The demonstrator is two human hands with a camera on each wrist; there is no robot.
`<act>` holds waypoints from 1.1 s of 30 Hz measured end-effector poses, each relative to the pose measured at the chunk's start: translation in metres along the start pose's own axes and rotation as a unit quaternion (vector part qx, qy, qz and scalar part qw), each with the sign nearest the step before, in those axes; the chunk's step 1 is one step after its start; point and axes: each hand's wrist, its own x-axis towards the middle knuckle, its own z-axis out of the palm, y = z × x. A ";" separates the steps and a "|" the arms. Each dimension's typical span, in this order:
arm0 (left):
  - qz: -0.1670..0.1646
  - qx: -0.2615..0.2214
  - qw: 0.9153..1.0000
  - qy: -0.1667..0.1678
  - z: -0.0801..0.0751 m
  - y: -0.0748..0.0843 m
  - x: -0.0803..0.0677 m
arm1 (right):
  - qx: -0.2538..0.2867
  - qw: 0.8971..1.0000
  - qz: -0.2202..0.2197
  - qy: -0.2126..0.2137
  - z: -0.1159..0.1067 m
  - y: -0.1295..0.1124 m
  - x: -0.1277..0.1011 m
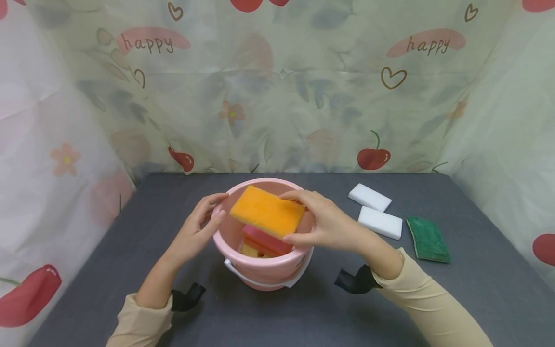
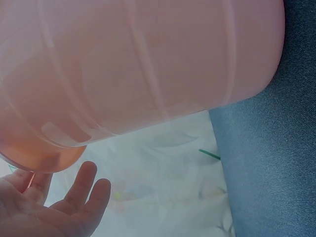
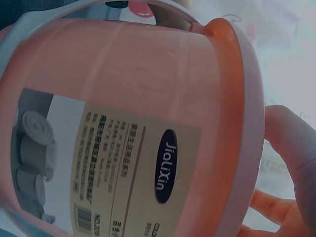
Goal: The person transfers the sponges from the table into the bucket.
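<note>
A pink bucket [image 1: 264,270] stands on the dark table, its white handle hanging down in front. My right hand [image 1: 327,219] holds an orange sponge [image 1: 266,209] between thumb and fingers, tilted over the bucket's mouth. Inside, below it, lie a pink sponge [image 1: 269,238] and a yellow piece [image 1: 249,249], both partly covered. At the bucket's left rim, my left hand [image 1: 195,231] rests with thumb and fingers apart. The left wrist view shows the left hand's loosely spread fingers [image 2: 81,185] beside the rim. In the right wrist view the bucket's rim hides the orange sponge.
To the right of the bucket lie two white sponge blocks [image 1: 370,197] [image 1: 380,222], close together. A green scouring pad [image 1: 428,239] is farther right. Printed fabric [image 1: 282,96] hangs behind the table and along both sides. A printed label [image 3: 133,173] is on the bucket's wall.
</note>
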 end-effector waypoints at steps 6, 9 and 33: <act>-0.005 0.001 1.000 -0.004 0.000 0.000 0.000 | 0.009 1.000 0.000 -0.014 0.003 -0.002 0.003; -0.004 0.002 1.000 -0.005 0.000 0.000 0.000 | 0.008 1.000 -0.004 -0.015 0.004 -0.003 0.004; 0.002 0.008 1.000 -0.002 0.000 0.000 0.000 | -0.014 0.996 -0.036 -0.075 0.007 -0.005 0.012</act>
